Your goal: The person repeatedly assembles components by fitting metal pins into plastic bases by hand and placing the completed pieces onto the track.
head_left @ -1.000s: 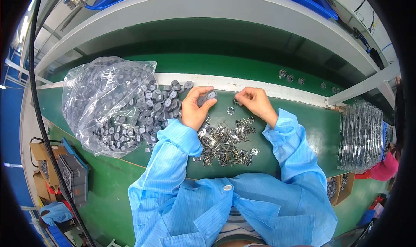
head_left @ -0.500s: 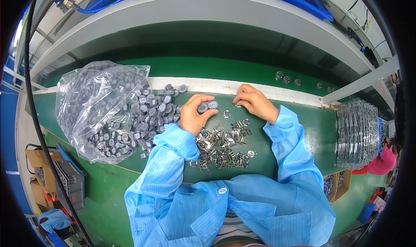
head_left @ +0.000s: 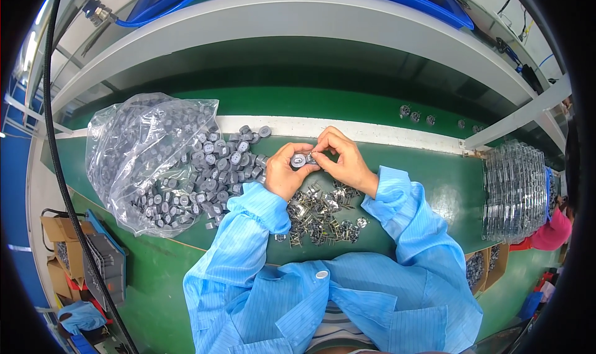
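Observation:
My left hand point(head_left: 280, 172) is closed around small grey plastic housings point(head_left: 298, 161), pinched between thumb and fingers above the green bench. My right hand point(head_left: 349, 163) meets it there, its thumb and forefinger pinched on a small metal part that is mostly hidden by the fingertips, against the housings. Just below both hands lies a heap of small metal pin parts point(head_left: 320, 214). To the left of my left hand spreads a pile of loose grey housings point(head_left: 218, 166), spilling out of a clear plastic bag point(head_left: 118, 167).
Beyond the hands runs a white ledge point(head_left: 366, 130). Several round metal pieces point(head_left: 415, 116) sit past it on the right. Stacked clear trays point(head_left: 512, 192) stand at the bench's right end. A black cable point(head_left: 54, 143) hangs at left; a cardboard box point(head_left: 487, 267) stands below right.
My right hand has moved left with the small metal part, up to the housings in my left hand. A loose metal piece between the hands is no longer visible. The view has shifted slightly.

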The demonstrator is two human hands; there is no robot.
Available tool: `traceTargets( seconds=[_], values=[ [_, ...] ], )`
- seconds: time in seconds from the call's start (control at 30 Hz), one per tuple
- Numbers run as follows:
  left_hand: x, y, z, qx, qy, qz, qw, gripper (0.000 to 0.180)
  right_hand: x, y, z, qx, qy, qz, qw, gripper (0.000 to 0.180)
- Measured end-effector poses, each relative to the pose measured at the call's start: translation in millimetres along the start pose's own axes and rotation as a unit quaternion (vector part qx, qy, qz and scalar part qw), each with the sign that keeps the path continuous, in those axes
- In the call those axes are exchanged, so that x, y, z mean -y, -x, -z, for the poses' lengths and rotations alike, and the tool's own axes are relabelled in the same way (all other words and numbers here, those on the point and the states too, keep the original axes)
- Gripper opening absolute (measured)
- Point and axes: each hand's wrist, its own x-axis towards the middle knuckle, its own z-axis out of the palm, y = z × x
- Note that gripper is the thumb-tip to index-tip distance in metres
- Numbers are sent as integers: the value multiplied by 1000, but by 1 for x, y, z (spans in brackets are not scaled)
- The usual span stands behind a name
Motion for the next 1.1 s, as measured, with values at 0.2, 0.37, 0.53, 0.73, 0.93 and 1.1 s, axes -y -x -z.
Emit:
traceTargets(
  seconds=[0.2, 0.37, 0.53, 0.73, 0.93, 1.1],
  values=[
    [-2, 0, 0, -13, -51, -38, 998, 38, 4, -2, 2, -7, 26, 56, 998, 10],
    [-3, 1, 3, -5, -32, -6, 999, 41, 2, -2, 1, 16, 5, 57, 998, 10],
    [-12, -2, 1, 14, -42, -55, 998, 38, 7, 4, 9, -12, -9, -30, 999, 15],
    [-13, -4, 10, 13, -145, -248, 958, 39, -35, 2, -8, 72, -170, -101, 978, 17],
    [-14, 3, -5, 18, -172, -167, 971, 32, -14, -7, 28, 95, -85, -111, 986, 22],
    [20, -1, 12, -22, 25, -35, 999, 24, -56, -24, 69, -66, 218, 1, 974, 17]
  ],
)
